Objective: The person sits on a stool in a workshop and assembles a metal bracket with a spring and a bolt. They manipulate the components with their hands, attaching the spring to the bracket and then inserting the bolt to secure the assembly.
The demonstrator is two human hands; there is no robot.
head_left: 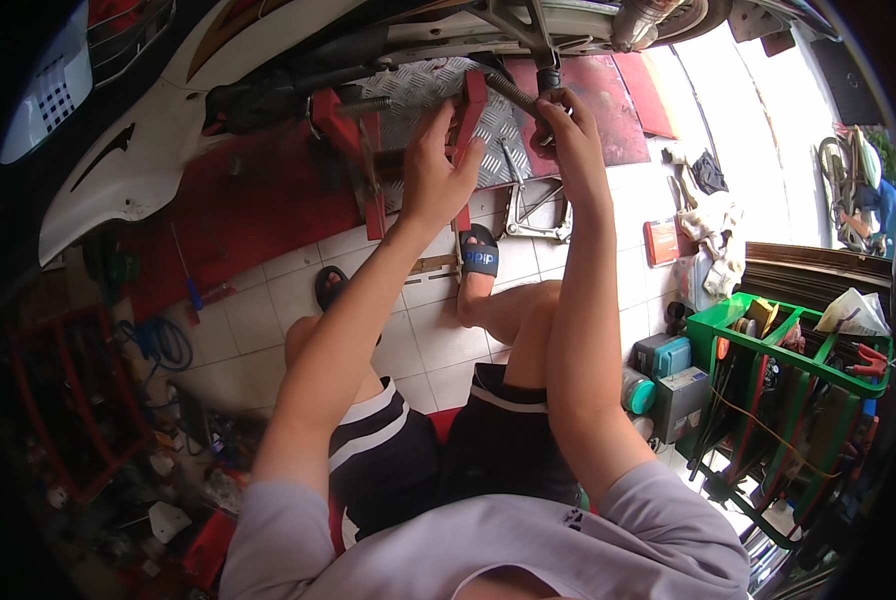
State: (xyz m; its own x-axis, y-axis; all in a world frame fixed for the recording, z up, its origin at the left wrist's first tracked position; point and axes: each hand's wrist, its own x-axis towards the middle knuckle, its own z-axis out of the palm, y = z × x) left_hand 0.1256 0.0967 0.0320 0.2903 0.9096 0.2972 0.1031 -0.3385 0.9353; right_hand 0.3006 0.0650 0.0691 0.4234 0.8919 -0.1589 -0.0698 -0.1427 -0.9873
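Observation:
My right hand (575,138) is closed, its fingertips pinching the right end of a long, thin coil spring (511,91) below the motorcycle. A dark part shows at those fingers, too hidden to name. My left hand (438,178) has its thumb and index finger spread, beside the right upright of a red metal stand (473,105). Whether it touches the upright I cannot tell. The spring's left end meets the top of that upright. Another stretch of coil spring (368,105) lies further left, at the stand's other upright (336,120).
The motorcycle's white body panel (118,190) spans the upper left. A silver metal bracket (528,212) stands on the tiles beyond my feet. To the right are a green tool rack (713,322), a grey box (681,403) and rags (713,225). A screwdriver (194,292) lies left.

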